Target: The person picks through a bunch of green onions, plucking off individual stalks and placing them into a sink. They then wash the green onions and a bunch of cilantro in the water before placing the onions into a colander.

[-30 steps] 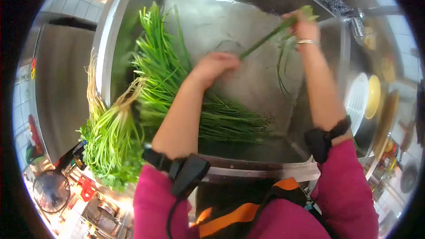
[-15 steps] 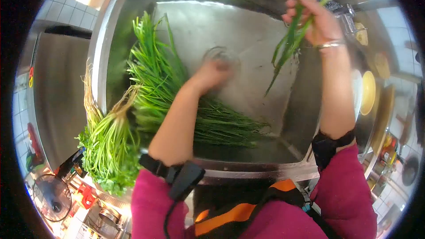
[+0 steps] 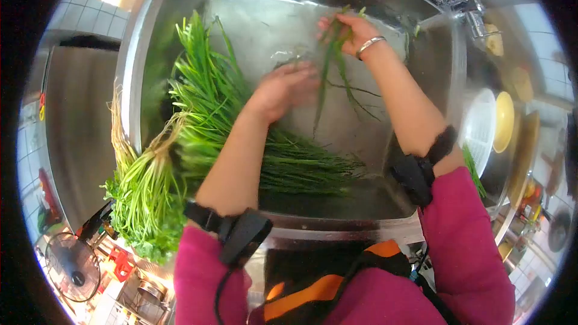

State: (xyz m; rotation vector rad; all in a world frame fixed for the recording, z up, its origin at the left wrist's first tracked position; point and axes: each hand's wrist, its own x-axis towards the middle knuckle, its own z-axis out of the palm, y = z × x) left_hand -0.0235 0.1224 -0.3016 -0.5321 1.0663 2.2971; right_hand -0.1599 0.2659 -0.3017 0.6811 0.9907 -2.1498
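Note:
Inside a large metal sink (image 3: 415, 189), my right hand (image 3: 361, 35) is closed around a few long green chives (image 3: 328, 75), their thin ends hanging down. My left hand (image 3: 283, 91) hovers left of them over the middle of the sink, its fingers stretched out and blurred, with nothing visible in it. Beneath its wrist lies a big heap of chives (image 3: 211, 96), spread along the left wall and front of the sink. Shimmering ripples near the left fingertips suggest shallow water.
Rooted leafy greens (image 3: 150, 186) hang over the sink's left rim. A faucet (image 3: 475, 21) stands at the right back. On the right are a white basket (image 3: 480, 123) and a yellow bowl (image 3: 503, 121). A fan (image 3: 72, 266) is at lower left.
My right hand has moved left with the chives, from the right rim toward the middle. My left hand has stayed near its place while its fingers stretched out.

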